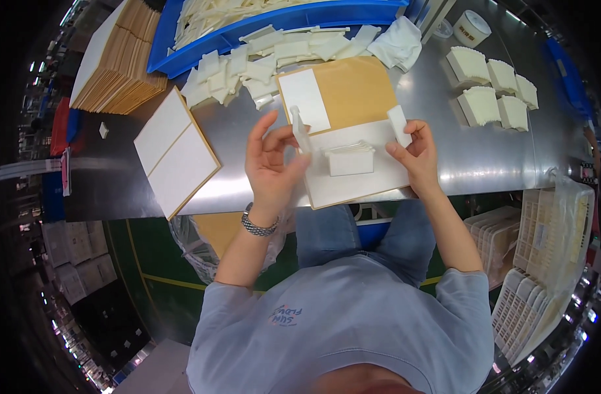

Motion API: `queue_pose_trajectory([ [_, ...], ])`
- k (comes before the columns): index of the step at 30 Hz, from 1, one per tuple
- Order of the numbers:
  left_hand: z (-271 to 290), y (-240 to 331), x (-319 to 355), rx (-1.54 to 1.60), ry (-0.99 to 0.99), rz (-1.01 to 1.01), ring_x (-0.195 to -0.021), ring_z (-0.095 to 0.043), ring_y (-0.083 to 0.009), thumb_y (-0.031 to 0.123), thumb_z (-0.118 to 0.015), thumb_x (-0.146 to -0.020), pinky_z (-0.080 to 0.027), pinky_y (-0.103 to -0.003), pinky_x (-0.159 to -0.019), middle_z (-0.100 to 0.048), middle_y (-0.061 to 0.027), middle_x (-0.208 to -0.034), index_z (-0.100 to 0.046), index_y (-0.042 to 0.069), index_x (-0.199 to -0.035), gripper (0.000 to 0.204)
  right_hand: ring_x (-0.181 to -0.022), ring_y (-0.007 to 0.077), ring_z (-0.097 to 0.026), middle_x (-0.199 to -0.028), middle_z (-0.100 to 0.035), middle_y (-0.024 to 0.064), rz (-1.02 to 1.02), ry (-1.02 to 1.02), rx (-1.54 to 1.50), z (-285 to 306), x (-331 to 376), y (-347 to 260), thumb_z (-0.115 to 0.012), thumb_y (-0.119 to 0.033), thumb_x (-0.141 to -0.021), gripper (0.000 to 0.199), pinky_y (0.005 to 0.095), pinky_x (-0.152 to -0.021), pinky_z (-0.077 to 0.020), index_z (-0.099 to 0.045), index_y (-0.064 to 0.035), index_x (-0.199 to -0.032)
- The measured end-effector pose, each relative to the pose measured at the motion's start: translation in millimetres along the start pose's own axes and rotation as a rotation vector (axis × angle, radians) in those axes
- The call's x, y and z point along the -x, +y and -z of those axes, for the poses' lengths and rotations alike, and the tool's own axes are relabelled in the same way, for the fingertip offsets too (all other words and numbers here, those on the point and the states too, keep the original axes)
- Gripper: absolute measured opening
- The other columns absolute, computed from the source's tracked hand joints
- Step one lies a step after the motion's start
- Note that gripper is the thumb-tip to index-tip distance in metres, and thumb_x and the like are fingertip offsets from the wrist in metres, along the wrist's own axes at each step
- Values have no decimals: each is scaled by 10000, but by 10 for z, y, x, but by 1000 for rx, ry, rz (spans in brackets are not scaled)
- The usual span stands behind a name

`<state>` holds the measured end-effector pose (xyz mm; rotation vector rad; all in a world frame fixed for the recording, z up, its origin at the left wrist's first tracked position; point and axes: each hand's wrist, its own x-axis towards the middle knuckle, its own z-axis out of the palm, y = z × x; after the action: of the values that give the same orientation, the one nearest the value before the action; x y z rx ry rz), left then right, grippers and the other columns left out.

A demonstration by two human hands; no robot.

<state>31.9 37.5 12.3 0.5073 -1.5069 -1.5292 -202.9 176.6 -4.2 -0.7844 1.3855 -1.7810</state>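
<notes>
My left hand (pixel 274 157) pinches a thin white plastic piece (pixel 300 129) held on edge between thumb and fingers. Between the thumb and fingers of my right hand (pixel 416 152) is another flat white plastic piece (pixel 399 125), tilted upright. Below and between both hands, a small stack of white plastic pieces (pixel 351 163) rests on a white-faced cardboard sheet (pixel 326 187). That sheet overlaps a brown cardboard sheet (pixel 356 92) with a white panel on its left. Beyond them lies a loose heap of similar white pieces (pixel 300 49).
A blue tray (pixel 274 25) full of white parts stands at the back. Stacked cardboard (pixel 116 59) and white-faced boards (pixel 177 154) lie to the left. At right sit several fanned white stacks (pixel 481 105), a white tub (pixel 472 28) and a white cloth (pixel 397 44).
</notes>
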Motion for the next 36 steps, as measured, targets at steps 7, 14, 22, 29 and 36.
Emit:
queue_pose_trajectory([
  [7,-266,23,45,135,-106,-56,-1195,-623,-271,-100,-795,-728,-493,-414,-1051,-643,-145,-1244,-535,69,-1193,559,-935,117,-611,-1114,-639,75,-91,43,24,125,-13,131,-730,-53,-912,191,240,-833,-486,-550,-70,-974],
  [14,-234,-90,-31,-403,-447,-217,-1321,-520,-352,10,-880,-675,-435,-490,-1067,-705,-85,-1198,-690,90,-871,284,-982,164,-673,-1293,-646,214,-109,42,60,133,-30,113,-700,-47,-933,134,253,-770,-512,-568,-47,-953],
  [22,-286,-110,60,-429,-385,-128,-1194,-619,-289,-5,-837,-734,-496,-417,-1018,-663,-126,-1273,-763,73,-1005,291,-980,192,-679,-1422,-557,210,-90,76,10,66,-18,64,-669,-22,-936,194,265,-714,-531,-612,12,-1118],
  [29,-254,-137,80,-419,-387,-66,-1157,-633,-273,-34,-799,-761,-516,-392,-986,-642,-137,-1232,-748,55,-1047,304,-1225,270,-550,-1277,-618,156,377,-190,445,92,118,-169,-695,-9,-875,241,381,-983,-469,-669,2,-1115],
  [36,-284,-305,149,-342,-282,-42,-1149,-643,-248,16,-834,-772,-507,-378,-1003,-654,-125,-1216,-508,53,-1271,597,-1040,264,-537,-1176,-712,85,567,-310,681,-143,160,-282,-802,-33,-750,394,368,-943,-453,-632,-53,-1105],
])
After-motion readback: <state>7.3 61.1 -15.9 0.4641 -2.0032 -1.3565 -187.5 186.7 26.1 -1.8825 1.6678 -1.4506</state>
